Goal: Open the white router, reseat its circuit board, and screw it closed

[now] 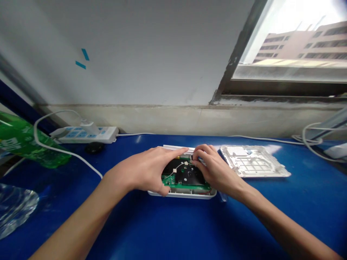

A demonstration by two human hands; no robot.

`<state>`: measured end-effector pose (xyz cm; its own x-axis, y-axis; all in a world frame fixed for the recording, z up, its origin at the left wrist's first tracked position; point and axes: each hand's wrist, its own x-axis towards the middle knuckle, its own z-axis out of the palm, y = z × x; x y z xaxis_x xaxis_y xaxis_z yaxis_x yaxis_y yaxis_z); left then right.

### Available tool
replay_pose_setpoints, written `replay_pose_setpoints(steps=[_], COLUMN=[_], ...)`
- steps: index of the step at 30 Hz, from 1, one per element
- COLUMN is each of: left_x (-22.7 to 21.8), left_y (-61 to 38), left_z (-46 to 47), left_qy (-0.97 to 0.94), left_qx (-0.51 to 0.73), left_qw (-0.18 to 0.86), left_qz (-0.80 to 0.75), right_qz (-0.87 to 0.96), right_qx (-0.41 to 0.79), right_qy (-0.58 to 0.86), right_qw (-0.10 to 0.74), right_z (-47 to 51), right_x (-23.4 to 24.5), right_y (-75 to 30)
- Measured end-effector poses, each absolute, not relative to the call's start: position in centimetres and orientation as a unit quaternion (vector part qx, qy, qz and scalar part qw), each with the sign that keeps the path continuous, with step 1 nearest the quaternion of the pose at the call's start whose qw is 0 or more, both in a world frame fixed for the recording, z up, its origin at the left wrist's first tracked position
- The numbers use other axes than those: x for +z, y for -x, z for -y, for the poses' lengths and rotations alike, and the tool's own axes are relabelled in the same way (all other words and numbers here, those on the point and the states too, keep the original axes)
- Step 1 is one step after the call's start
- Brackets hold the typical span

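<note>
An opened electronic device with a white casing point(187, 195) lies on the blue table point(162, 227). Inside it are a green circuit board point(180, 186), a black plate point(188, 177) and a thin white wire point(179, 166) with small white pads. My left hand point(148, 169) grips the casing's left end, thumb at the front edge and fingers reaching over the back. Over the right rear of the board, my right hand point(213, 166) has its thumb and fingers pinched together. A small dark bit shows at those fingertips, too hidden to name.
A white ribbed cover point(255, 164) lies inside up on the right. A power strip point(84, 134) with a plugged-in charger point(90, 127), a black round object point(94, 147) and a green bottle point(29, 142) stand left. Clear plastic point(16, 209) lies front left; cables point(309, 141) loop at right.
</note>
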<state>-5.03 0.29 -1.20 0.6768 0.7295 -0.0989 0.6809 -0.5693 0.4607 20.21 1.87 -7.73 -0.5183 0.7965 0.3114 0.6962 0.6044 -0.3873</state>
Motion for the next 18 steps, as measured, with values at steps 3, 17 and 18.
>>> replay_pose_setpoints(steps=[3,17,18], left_x=[-0.9,0.1,0.1], left_y=[5.3,6.6,6.7], left_z=[-0.2,-0.8,-1.0], left_qy=[-0.880,-0.856,-0.845], left_qx=[0.043,0.085,0.099], left_qw=[0.256,0.266,0.264], left_qz=[-0.398,-0.435,-0.454], right_qz=[0.853,0.874,0.873], right_qx=[0.170,0.116,0.103], right_qy=[0.428,0.330,0.325], right_qw=[0.246,0.336,0.348], right_z=[-2.1,-0.6,-0.6], right_x=[-7.8,-6.7,-6.8], right_y=[-20.7,-21.2,-21.3])
